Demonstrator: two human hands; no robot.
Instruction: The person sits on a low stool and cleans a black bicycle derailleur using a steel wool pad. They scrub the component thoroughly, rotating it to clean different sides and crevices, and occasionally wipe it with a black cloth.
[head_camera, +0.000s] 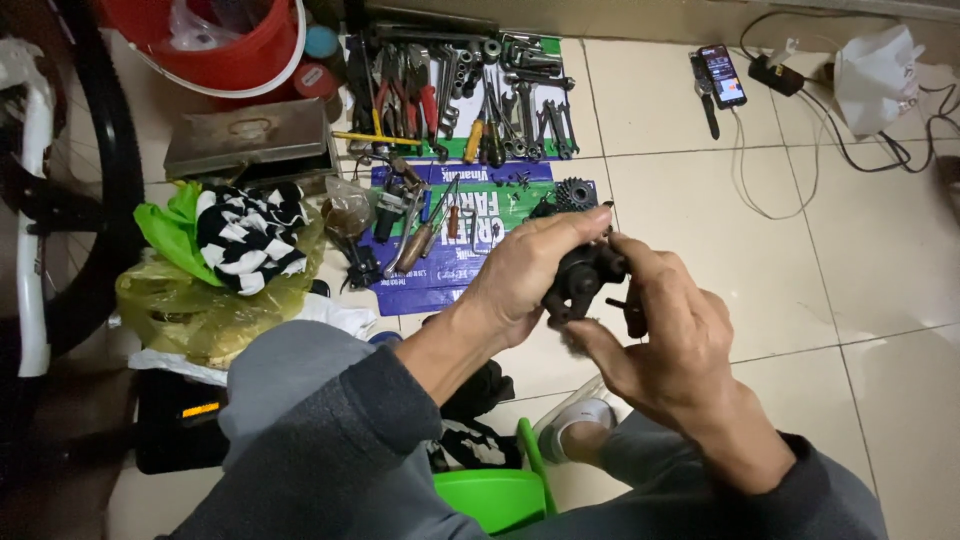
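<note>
Nearest the camera are the person's grey sleeves and knees, with a green plastic stool (500, 495) showing between the legs. Just beyond them, held up over the tiled floor (860, 260), is a small black bicycle part (583, 277), blocky with a round body, most likely a brake caliper. The left hand (525, 272) wraps it from the left, fingers curled over its top and clamped on it. The right hand (668, 335) meets it from the right: thumb and forefinger pinch together at the part's lower right edge, where a little dark piece sticks out; whether they grip a bolt or a lever there cannot be told.

The step in hand looks like working on this part by touch, turning or seating something small on its side while the left hand steadies the body. The next move probably calls for a firm hold with the left hand and a fine twist from the right fingertips, perhaps with a tool.

Farther out, a flattened blue and green carton (470, 225) lies on the floor with screwdrivers and a toothed sprocket cluster (574, 192) on it. Behind it is a row of wrenches and pliers (460, 100). To the left sit a metal box (250, 140), a red bucket (225, 45), a striped cloth (245, 235) on yellow bags, and a bicycle wheel (105, 170). A phone (722, 75) charges at the upper right.
</note>
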